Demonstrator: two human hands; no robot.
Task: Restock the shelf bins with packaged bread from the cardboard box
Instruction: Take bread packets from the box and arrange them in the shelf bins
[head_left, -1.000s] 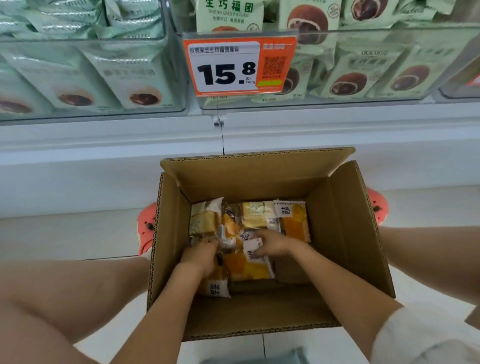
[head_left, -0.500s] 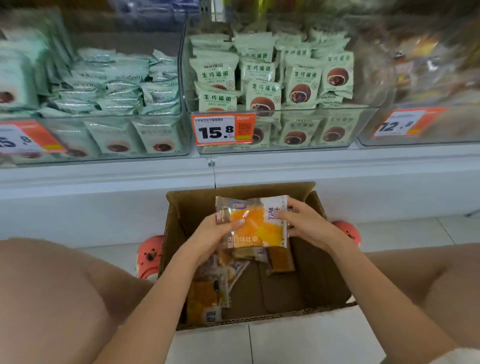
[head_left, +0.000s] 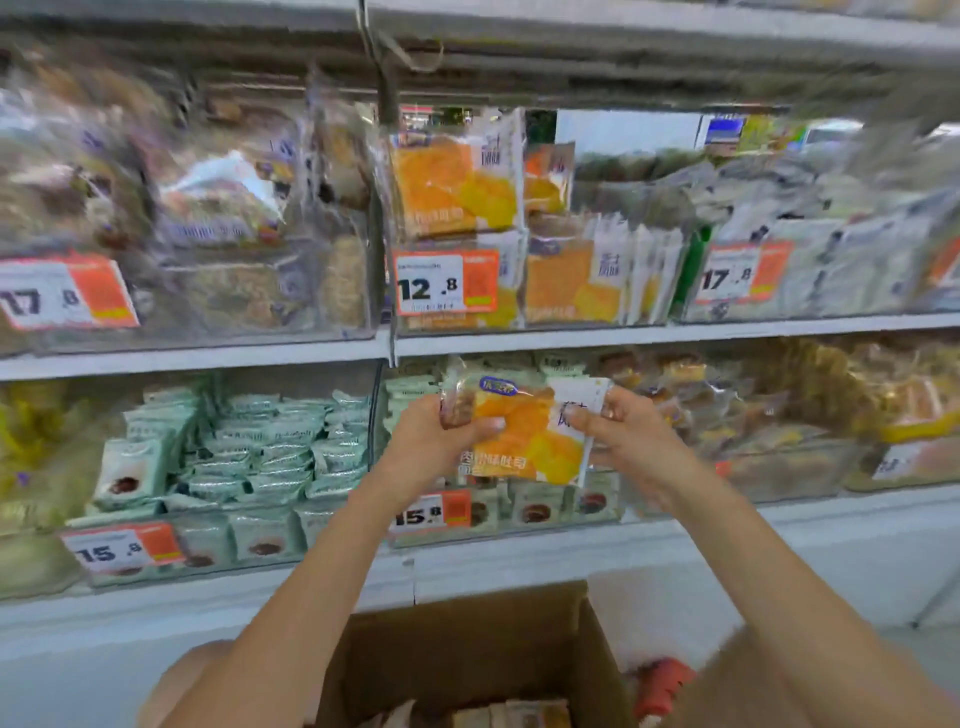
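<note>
I hold a small stack of orange-and-white bread packets (head_left: 524, 431) in the air in front of the lower shelf. My left hand (head_left: 436, 441) grips its left edge and my right hand (head_left: 623, 436) grips its right edge. Above it, a clear shelf bin (head_left: 649, 270) with a 12.8 price tag (head_left: 447, 283) holds matching orange bread packets (head_left: 457, 182). The open cardboard box (head_left: 457, 654) stands on the floor below my arms, with a few packets (head_left: 498, 714) showing at its bottom.
The lower shelf holds bins of pale green snack packets (head_left: 249, 452) with 15.8 tags. Bins of other wrapped bread, tagged 17.8, flank the orange bin at left (head_left: 182, 208) and right (head_left: 810, 260). My knees frame the box.
I lifted the packets out of the box and raised them from box height to shelf height. My view tilted up from the box to the shelves.
</note>
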